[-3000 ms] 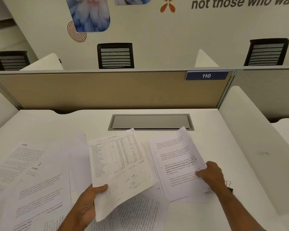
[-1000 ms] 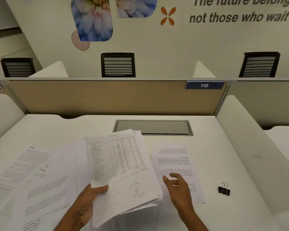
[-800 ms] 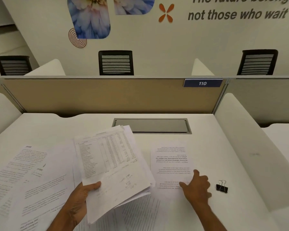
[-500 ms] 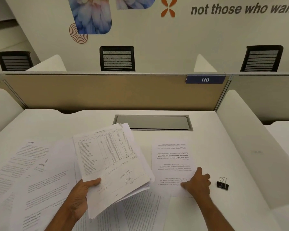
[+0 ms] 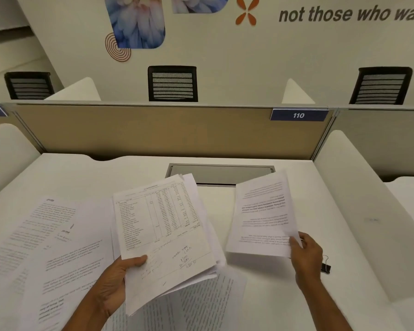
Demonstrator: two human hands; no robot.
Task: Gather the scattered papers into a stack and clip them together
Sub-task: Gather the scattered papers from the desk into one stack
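Observation:
My left hand (image 5: 112,280) grips a stack of papers (image 5: 163,232) by its lower left corner, a printed table with handwritten notes on top, held above the white desk (image 5: 268,295). My right hand (image 5: 305,255) pinches a single printed sheet (image 5: 263,216) at its lower right corner and holds it lifted off the desk, text upside down. A black binder clip (image 5: 325,267) lies on the desk just right of my right wrist, partly hidden. More loose printed sheets (image 5: 46,247) lie spread over the left of the desk, and one sheet (image 5: 201,302) lies under the held stack.
A grey cable hatch (image 5: 221,173) is set into the desk behind the papers. A tan partition (image 5: 153,132) with a blue tag reading 110 closes the back. White side dividers (image 5: 359,211) stand right and left. Black chairs stand beyond the partition.
My right hand, which pressed on the single sheet lying on the desk, has pinched its corner and lifted it. The left hand keeps holding the stack in much the same place.

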